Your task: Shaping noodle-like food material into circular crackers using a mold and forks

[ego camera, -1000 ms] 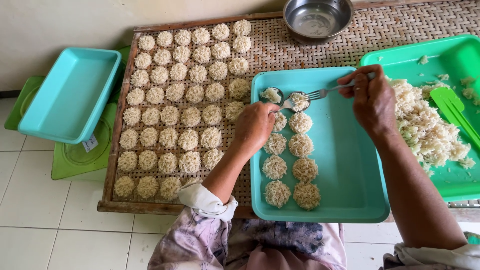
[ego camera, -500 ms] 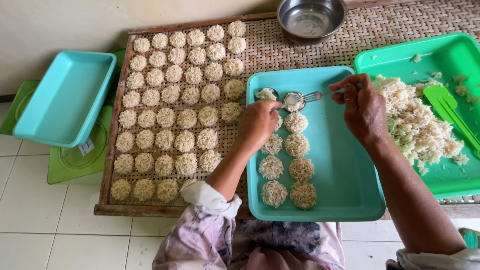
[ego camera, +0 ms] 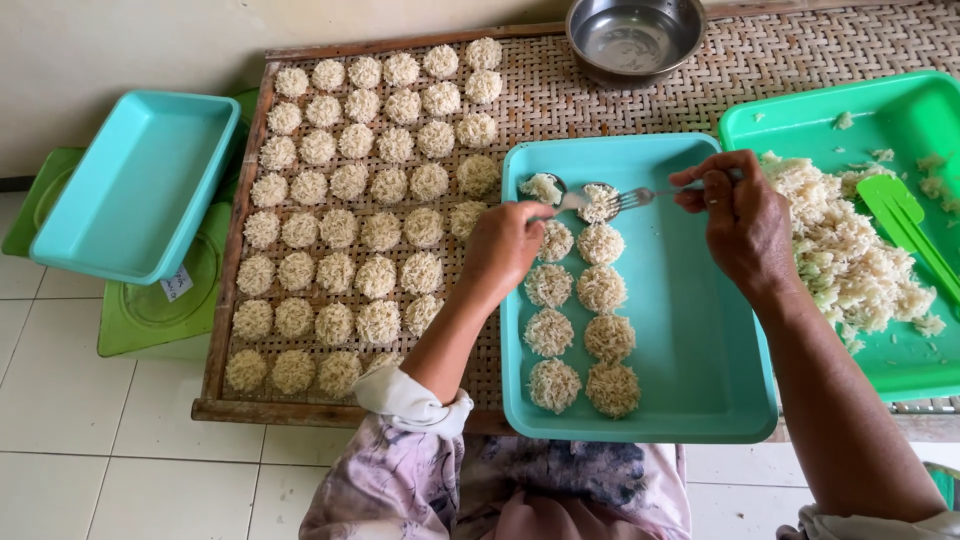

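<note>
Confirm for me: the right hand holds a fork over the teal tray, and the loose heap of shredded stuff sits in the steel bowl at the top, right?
Not quite. The right hand does hold the fork over the teal tray, but the head view shows the loose shredded heap lying in the green tray. The steel bowl looks empty.

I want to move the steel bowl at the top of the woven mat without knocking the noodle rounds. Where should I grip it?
Take the steel bowl by its rolled rim on the near right side, coming from above. It stands upright and looks empty, so the thin lip takes a pinch grip. The noodle rounds lie to its left, so that side seems riskier.
</note>
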